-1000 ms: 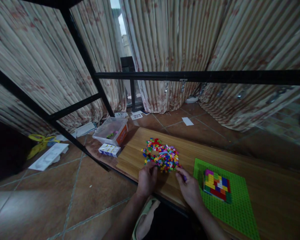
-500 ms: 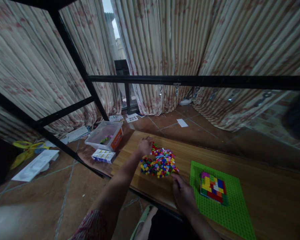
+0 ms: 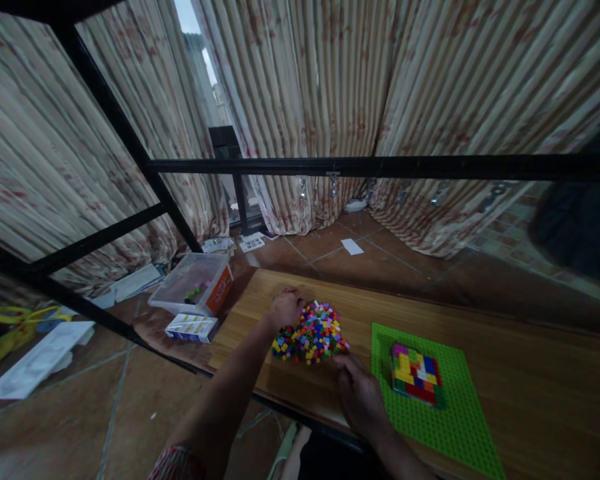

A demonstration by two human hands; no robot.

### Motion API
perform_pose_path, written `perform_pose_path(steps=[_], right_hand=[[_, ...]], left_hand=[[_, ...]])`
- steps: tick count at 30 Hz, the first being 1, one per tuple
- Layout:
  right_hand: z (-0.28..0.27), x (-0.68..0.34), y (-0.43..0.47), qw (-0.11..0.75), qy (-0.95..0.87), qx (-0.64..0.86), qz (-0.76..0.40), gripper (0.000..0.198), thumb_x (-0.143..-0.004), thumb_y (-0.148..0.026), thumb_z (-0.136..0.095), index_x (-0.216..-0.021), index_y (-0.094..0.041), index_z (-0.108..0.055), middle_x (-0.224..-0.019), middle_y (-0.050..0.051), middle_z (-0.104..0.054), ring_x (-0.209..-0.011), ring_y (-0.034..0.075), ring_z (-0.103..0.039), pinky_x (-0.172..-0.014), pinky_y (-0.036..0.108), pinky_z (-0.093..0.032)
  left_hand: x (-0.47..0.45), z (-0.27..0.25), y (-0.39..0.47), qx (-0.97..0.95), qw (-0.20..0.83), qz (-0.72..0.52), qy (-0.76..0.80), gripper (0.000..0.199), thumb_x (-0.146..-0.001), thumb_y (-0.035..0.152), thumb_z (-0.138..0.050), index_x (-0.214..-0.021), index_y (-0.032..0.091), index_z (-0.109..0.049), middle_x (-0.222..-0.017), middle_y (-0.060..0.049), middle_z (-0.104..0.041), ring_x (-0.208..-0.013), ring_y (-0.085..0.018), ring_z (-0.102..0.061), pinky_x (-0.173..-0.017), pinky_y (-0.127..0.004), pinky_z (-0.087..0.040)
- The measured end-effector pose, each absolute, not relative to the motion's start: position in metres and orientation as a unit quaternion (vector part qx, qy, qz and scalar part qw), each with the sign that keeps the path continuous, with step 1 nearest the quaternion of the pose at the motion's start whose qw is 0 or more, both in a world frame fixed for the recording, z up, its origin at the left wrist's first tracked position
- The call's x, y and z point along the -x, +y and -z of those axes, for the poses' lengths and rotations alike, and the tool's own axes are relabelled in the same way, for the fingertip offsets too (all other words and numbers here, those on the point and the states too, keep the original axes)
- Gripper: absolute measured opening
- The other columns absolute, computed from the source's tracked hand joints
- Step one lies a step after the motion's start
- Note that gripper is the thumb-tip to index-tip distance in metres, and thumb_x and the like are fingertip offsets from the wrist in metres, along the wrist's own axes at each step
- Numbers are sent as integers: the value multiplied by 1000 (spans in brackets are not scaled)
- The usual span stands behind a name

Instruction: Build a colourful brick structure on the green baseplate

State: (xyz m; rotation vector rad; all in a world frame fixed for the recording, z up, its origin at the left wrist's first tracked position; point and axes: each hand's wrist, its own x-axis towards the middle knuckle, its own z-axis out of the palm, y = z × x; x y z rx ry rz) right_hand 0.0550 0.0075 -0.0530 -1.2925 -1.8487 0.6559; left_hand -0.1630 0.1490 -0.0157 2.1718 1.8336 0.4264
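A heap of small, many-coloured toy bricks [image 3: 320, 330] lies on the wooden tabletop [image 3: 300, 381]. At the heap's far left edge is my left hand [image 3: 286, 308], its fingers curled down and bunched against the bricks; what they hold is hidden. My right hand [image 3: 361, 395] is closed at the near right edge of the heap, thumb over bent fingers, and anything inside is too small to make out. To its right lies a green studded baseplate [image 3: 465, 400]. On that sits a flat square of joined bricks [image 3: 416, 375] in yellow, red, blue, white and other colours.
Left of the table, a clear plastic bin [image 3: 173, 300] holds a few bricks, with a small white-and-blue box [image 3: 192, 328] in front. A black metal frame [image 3: 380, 167] runs across behind the table. Patterned curtains [image 3: 320, 87] hang beyond it.
The view has turned slightly, so things sit further left. My left hand has come down onto the heap's far edge, covering red and green bricks that showed beside it. My right hand stays near the heap.
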Motion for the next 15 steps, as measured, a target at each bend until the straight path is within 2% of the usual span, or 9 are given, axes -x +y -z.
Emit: perform_pose_path(steps=[11,15], right_hand=[[49,-54,8,365,-730,507,-277,36,-76,-8,-37,-97,-22,-63,-100,4,-66,-96,19,-63,-84,32,-48],[51,-55,8,357,-732,502,-292,37,-75,-7,-37,-100,-22,-61,-102,4,-65,-99,19,-62,-87,33,-47]], left_hand=[[177,7,115,-768,125,-180,602,32,-90,21,-38,-105,23,-67,-107,-4,-68,-104,-16,-60,-97,-30,-46],[187,4,115,-726,83,-203,652,31,-91,22,-39,-111,21,-63,-117,-6,-65,-113,-18,-56,-104,-33,-41]])
